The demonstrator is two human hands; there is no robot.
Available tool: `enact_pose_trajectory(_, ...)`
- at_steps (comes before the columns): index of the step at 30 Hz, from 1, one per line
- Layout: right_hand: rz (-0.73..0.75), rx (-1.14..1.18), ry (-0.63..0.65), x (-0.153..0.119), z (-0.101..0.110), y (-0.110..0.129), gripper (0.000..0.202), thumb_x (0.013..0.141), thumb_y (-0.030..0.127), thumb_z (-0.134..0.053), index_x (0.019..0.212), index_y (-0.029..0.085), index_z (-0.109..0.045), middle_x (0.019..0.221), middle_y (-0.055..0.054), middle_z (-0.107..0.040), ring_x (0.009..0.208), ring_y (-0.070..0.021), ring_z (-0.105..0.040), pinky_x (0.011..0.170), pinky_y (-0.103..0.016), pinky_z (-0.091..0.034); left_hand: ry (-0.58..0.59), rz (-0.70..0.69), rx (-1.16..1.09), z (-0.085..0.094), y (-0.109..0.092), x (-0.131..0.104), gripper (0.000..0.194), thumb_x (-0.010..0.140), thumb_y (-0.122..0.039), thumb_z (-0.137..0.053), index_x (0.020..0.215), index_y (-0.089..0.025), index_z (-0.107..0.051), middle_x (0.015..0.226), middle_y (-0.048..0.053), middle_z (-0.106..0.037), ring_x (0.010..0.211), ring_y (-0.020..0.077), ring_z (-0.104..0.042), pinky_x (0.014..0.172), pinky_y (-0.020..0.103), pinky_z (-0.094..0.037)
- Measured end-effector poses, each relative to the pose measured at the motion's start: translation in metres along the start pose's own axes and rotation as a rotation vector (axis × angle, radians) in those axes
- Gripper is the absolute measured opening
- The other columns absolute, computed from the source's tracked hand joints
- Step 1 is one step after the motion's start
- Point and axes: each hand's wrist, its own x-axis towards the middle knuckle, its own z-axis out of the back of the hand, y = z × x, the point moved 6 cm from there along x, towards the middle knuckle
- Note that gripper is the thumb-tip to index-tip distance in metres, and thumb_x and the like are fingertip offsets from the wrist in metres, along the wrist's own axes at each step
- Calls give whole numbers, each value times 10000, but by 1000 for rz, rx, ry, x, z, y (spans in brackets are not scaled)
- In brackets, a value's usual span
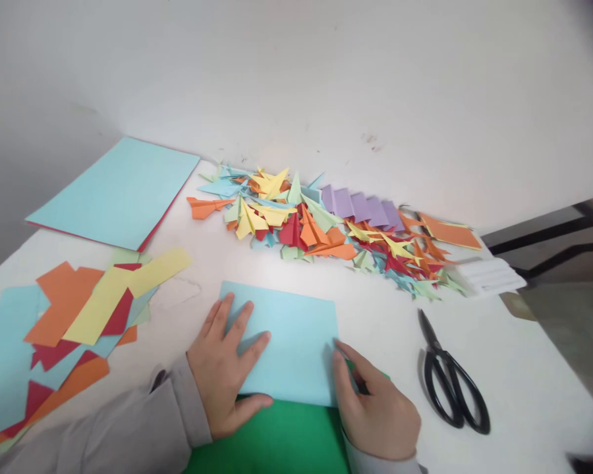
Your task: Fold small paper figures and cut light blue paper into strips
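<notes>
Light-blue paper lies at lower centre, uncreased as far as shows, under the widely spread fingers of the left hand; the right hand pinches its right edge. Finished paper planes crowd the upper centre, but this piece is a plain rectangle, its shaping apparently undone.

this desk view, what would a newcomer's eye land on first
Probably the heap of bright folded paper along the wall, mostly yellow, orange and red. Next, the blue sheet in front, under the left hand and gripped at its edge by the right hand. Black scissors stand out at right.
</notes>
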Motion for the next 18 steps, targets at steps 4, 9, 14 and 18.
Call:
enact_pose_trajectory(4,2,-47,-3,-1,-1,0,500,817,511,-366,838,161,-722,458,-28,-559,448,-141,-508,449,-239,-337,-1,-2,1,0,0,0,664,621,-567,-551,1177,-205,-517,1351,172,-299,1249,466,-145,925,646,-210)
enact_pose_trajectory(9,22,-59,8,-1,-2,1,502,835,494,-336,843,169,-719,463,-25,-578,444,-138,-510,442,-235,-329,0,-6,1,0,0,0,660,626,-561,-552,1179,-203,-513,1361,165,-284,1250,463,-145,926,647,-208)
enact_pose_trajectory(14,70,-11,5,1,0,4,452,840,459,-366,861,167,-710,541,-47,-638,517,-158,-572,470,-239,-358,4,-5,2,-1,0,0,664,628,-567,-546,1185,-208,-509,1377,159,-267,1253,464,-132,925,646,-204)
enact_pose_trajectory(18,94,39,6,2,0,4,428,844,441,-384,893,152,-696,654,-54,-679,566,-152,-598,494,-231,-385,6,0,-1,-1,0,0,663,626,-566,-547,1183,-208,-512,1375,160,-275,1252,461,-137,927,643,-203)
